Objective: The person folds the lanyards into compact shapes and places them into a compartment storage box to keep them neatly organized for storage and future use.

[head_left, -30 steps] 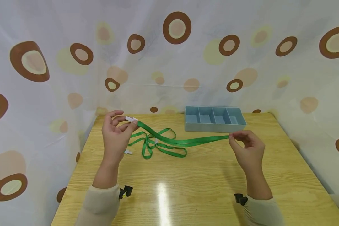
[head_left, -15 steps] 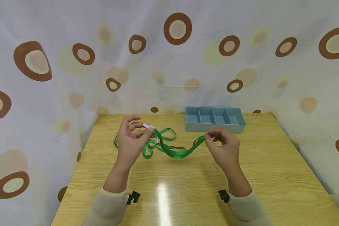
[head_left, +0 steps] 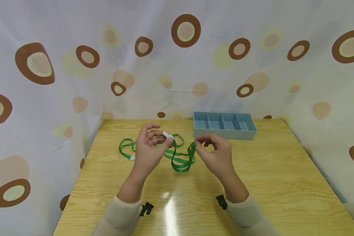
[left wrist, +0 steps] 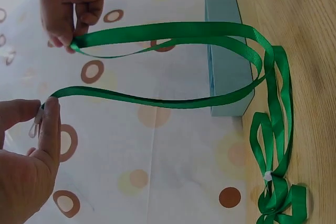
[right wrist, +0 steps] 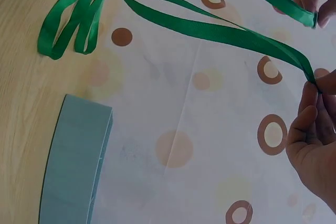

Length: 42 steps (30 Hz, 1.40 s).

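My left hand [head_left: 148,150] pinches the white plastic clip [head_left: 166,134] of a green lanyard [head_left: 181,169] between thumb and fingers. Across from it, my right hand [head_left: 217,155] pinches the far end of the same lanyard with its fingertips. The doubled ribbon sags in a U between the hands, above the wooden table. Below and behind lies a second green lanyard [left wrist: 298,203], folded into loops and gathered by a white tie [left wrist: 268,176]. Its white end piece [head_left: 132,158] shows left of my left wrist, while my left hand hides part of the bundle in the head view.
A blue-grey box [head_left: 224,133] with several compartments stands at the table's back edge, right of centre. Patterned cloth [head_left: 177,72] hangs behind and along both sides of the wooden table [head_left: 283,183].
Both hands have come closer together, the right moving left and the left moving right. The lanyard between them, nearly taut before, now droops in a deep bend. Each hand keeps its hold.
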Each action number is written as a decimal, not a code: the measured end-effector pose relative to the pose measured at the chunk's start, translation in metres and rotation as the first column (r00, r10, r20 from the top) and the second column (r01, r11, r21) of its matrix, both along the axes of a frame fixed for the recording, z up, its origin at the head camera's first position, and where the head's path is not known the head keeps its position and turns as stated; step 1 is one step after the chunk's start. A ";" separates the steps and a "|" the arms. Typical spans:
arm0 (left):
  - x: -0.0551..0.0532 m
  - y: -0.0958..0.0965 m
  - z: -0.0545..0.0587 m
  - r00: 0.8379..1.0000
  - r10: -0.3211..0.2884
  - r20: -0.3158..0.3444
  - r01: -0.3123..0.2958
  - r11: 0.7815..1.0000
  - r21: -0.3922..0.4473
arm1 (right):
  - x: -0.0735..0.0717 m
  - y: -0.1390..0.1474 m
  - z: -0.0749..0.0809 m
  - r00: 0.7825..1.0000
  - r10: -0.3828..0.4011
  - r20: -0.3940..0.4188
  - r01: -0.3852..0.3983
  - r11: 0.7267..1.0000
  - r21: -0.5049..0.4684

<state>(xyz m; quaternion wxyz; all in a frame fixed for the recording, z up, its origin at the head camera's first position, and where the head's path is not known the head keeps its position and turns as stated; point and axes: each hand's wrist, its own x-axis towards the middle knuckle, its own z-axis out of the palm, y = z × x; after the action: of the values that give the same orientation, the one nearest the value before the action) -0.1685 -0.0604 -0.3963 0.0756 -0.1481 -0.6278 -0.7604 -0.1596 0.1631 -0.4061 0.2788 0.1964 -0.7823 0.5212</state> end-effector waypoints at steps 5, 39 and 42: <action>0.000 0.006 -0.003 1.000 -0.020 -0.008 0.020 1.000 -0.012 | 0.000 -0.012 0.002 0.999 0.009 -0.041 -0.008 0.999 0.031; 0.001 0.019 -0.006 0.998 -0.042 -0.052 0.042 0.999 -0.004 | 0.015 -0.041 0.024 0.989 0.142 0.039 -0.134 0.980 -0.147; 0.001 0.018 -0.006 0.997 -0.058 -0.049 0.058 0.998 0.005 | 0.015 -0.040 0.024 0.987 0.157 0.042 -0.148 0.976 -0.158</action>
<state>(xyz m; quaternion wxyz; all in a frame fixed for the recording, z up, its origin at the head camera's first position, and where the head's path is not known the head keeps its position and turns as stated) -0.1671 -0.0422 -0.4023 0.0694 -0.1846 -0.6189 -0.7603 -0.1443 0.1229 -0.3819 0.2310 0.2195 -0.7296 0.6050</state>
